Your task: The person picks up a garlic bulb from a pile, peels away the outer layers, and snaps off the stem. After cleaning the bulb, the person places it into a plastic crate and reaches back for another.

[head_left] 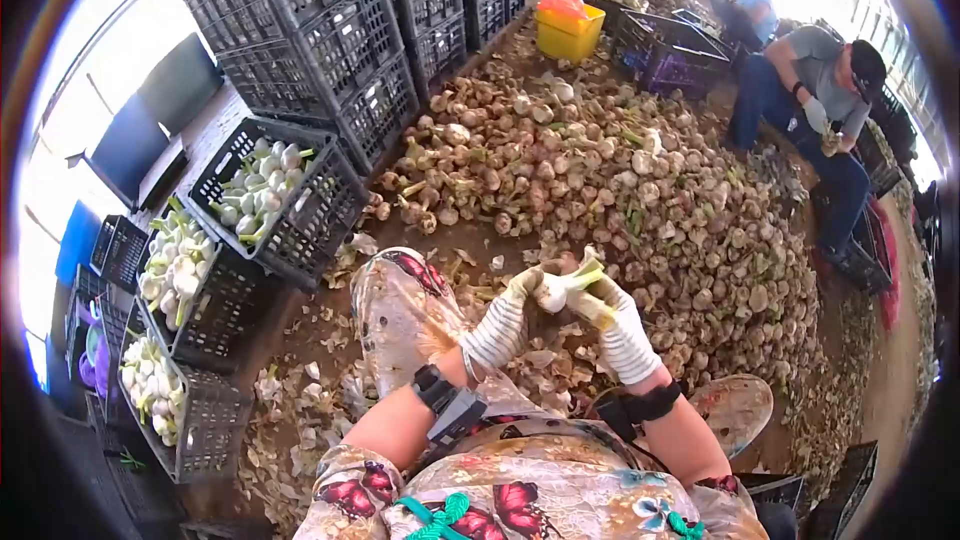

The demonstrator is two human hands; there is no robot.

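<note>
A peeled white garlic bulb (553, 294) with a short pale-green stem is held up in front of my knees. My left hand (508, 315), in a ribbed white glove with a stained yellowish palm, is closed round the bulb from the left. On the stem side, my right hand (612, 315) wears the same kind of glove and has its fingers closed on the bulb near the stem. Just beyond both hands lies a large heap of unpeeled garlic (560, 170). Loose garlic skins (545, 365) litter the ground beneath them.
To my left, black crates (330, 215) hold cleaned garlic. Tall stacks of black crates (325, 30) rise behind them. A yellow bucket (570, 35) with a red bag stands beyond the heap. A seated co-worker (815, 100) handles garlic at right; other people sit farther back.
</note>
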